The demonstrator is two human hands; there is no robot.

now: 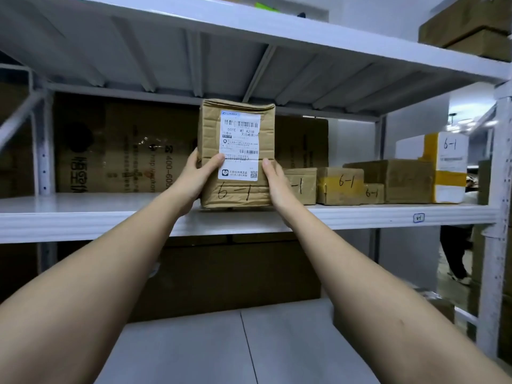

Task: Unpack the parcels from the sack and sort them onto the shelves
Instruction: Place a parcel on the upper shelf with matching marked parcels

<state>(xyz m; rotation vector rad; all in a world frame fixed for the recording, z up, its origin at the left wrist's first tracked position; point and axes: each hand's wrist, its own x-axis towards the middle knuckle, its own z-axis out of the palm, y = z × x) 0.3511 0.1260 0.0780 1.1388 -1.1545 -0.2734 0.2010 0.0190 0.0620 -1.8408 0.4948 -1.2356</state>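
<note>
Head view shows a brown cardboard parcel (237, 153) standing upright at the front of the middle shelf (83, 214), its white shipping label facing out and "6-1" handwritten below it. The left hand (197, 173) grasps the parcel's left edge, thumb across its front, and the right hand (274, 181) grasps its right edge the same way. Just beside it to the right sit small boxes (340, 185) marked "6-1", then a white box with yellow tape (443, 167) with the same marking. A large dark carton (122, 145) stands behind, to the left. At far right, a person's legs (454, 256) show beyond the rack.
</note>
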